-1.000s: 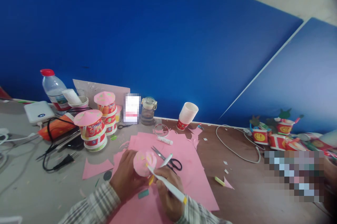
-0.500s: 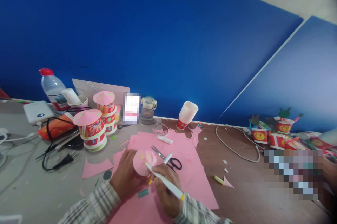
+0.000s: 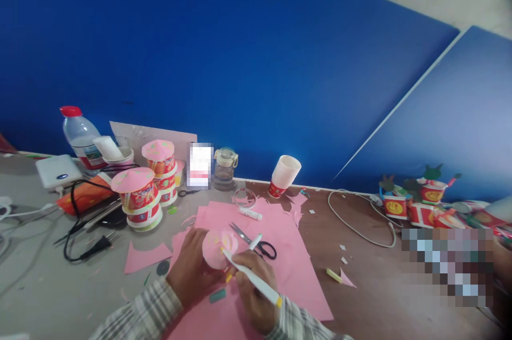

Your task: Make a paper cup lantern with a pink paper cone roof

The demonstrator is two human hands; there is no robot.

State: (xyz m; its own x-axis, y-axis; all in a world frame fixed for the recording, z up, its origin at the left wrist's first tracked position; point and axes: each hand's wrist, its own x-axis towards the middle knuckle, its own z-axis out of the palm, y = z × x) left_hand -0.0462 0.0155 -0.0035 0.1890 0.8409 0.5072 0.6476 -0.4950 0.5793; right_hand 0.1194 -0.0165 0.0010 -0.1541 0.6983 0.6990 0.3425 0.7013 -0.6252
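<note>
My left hand [image 3: 194, 262] is closed round a round pink paper piece [image 3: 212, 257] with faint yellow marks on it; what lies beneath the piece is hidden. Held like a pen in my right hand [image 3: 256, 297] is a white marker [image 3: 260, 285] with a yellow end. Its yellow tip touches the top of the paper piece. Both hands are over pink paper sheets [image 3: 294, 276]. Just beyond the right hand lie black-handled scissors [image 3: 266, 249] and another white marker [image 3: 255, 241]. A small teal strip [image 3: 218, 296] rests on the paper between my wrists.
Pink-roofed paper-cup models [image 3: 138, 201] stand at left, near a black plug [image 3: 96, 247] and a bottle [image 3: 82, 135]. A water jar [image 3: 225, 172] and stacked paper cups [image 3: 285, 172] are along the blue partition. At right are a white cable [image 3: 360, 239] and red cup crafts [image 3: 396, 205].
The view has shifted very slightly. Both hands keep their places, and the marker tip stays on the pink piece.
</note>
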